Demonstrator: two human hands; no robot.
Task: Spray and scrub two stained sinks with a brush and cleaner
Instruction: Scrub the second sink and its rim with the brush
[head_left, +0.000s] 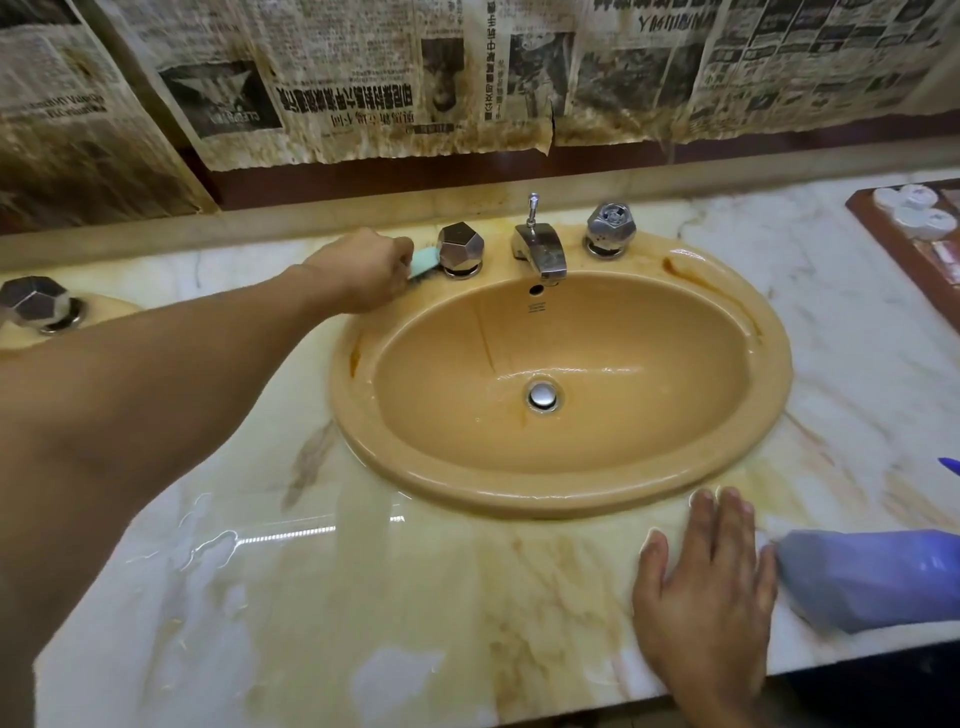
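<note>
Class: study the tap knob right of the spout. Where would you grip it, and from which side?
Grip the knob round its faceted sides, coming from above. It stands upright on the sink rim, its flat facets give purchase, its top is uncovered, and the spout stands close on its left.

Warm, dimmish indoor light, striped glare on the wet countertop (291, 535), wide-angle bending toward soft edges.

Tan sink (566, 483), teal brush (423, 262), veined white counter (363, 597).
</note>
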